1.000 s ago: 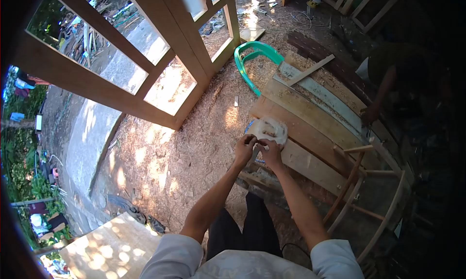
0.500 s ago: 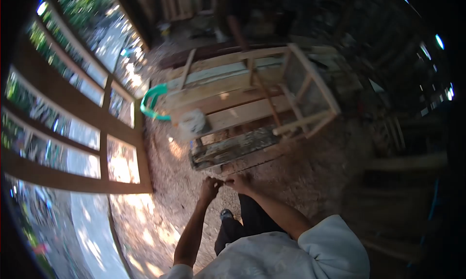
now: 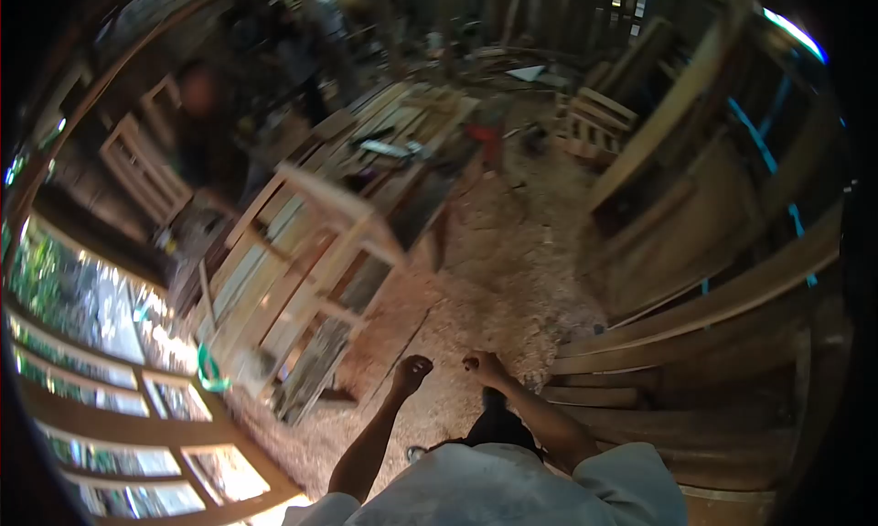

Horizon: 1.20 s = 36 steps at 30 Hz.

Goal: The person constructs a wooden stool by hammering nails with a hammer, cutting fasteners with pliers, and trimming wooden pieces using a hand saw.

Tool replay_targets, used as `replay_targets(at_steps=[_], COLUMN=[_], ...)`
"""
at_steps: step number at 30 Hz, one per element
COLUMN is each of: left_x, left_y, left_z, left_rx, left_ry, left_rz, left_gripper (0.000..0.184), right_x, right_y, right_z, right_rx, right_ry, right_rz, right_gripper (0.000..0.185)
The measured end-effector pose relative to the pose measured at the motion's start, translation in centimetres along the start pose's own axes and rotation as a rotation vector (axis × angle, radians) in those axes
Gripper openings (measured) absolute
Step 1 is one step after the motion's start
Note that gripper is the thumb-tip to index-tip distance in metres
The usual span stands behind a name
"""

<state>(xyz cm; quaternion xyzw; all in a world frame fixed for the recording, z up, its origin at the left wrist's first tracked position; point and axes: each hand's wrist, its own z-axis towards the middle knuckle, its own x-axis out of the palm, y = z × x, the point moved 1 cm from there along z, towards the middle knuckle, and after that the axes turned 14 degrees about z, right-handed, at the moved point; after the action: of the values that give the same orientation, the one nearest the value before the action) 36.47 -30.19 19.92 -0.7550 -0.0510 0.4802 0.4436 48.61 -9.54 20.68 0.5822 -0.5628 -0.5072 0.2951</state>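
Note:
In the head view my left hand [image 3: 413, 372] is in front of my body with its fingers curled closed. A short gap away, my right hand [image 3: 482, 366] is closed too, fingers bent inward. Whatever either hand holds, if anything, is too small or hidden to name. Both are above the sawdust-covered floor [image 3: 457, 320], apart from each other. Nearest to them is a workbench [image 3: 315, 366] with long planks, to the left and ahead. On it rests a wooden frame [image 3: 334, 206] of joined bars.
A person [image 3: 206, 142] is beyond the bench. Slatted wooden frames [image 3: 91, 393] line the lower left, near a green band [image 3: 212, 370]. Large boards [image 3: 677, 224] lean at right, above stacked timber [image 3: 677, 425]. Further back are a red object [image 3: 485, 134] and a slatted wooden piece [image 3: 596, 123].
My view has swung to the right, so the bench and frame now appear further left and the right-hand boards show. My hands, close together before, have moved apart.

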Motion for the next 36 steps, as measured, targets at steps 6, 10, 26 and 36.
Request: replay_targets(at_steps=[6, 10, 26, 36], left_x=[7.3, 9.3, 17.8, 14.6], left_y=[-9.4, -12.3, -15.9, -26.0], left_z=[8.7, 12.5, 41.8, 61.6], left_rx=[-0.095, -0.027, -0.337, -0.061], left_ry=[0.25, 0.208, 0.312, 0.119], left_rz=[-0.177, -0.085, -0.327, -0.149], left_gripper=[0.023, 0.023, 0.036, 0.025], right_x=[-14.7, -21.0, -41.1, -55.5], right_y=[-3.8, -8.9, -24.5, -14.6], right_z=[-4.4, -7.1, 6.3, 26.1], right_rx=[0.24, 0.472, 0.632, 0.496], right_ry=[-0.145, -0.296, -0.52, -0.497], right_rz=[0.038, -0.066, -0.064, 0.054], right_gripper=[0.04, 0.056, 0.054, 0.038])
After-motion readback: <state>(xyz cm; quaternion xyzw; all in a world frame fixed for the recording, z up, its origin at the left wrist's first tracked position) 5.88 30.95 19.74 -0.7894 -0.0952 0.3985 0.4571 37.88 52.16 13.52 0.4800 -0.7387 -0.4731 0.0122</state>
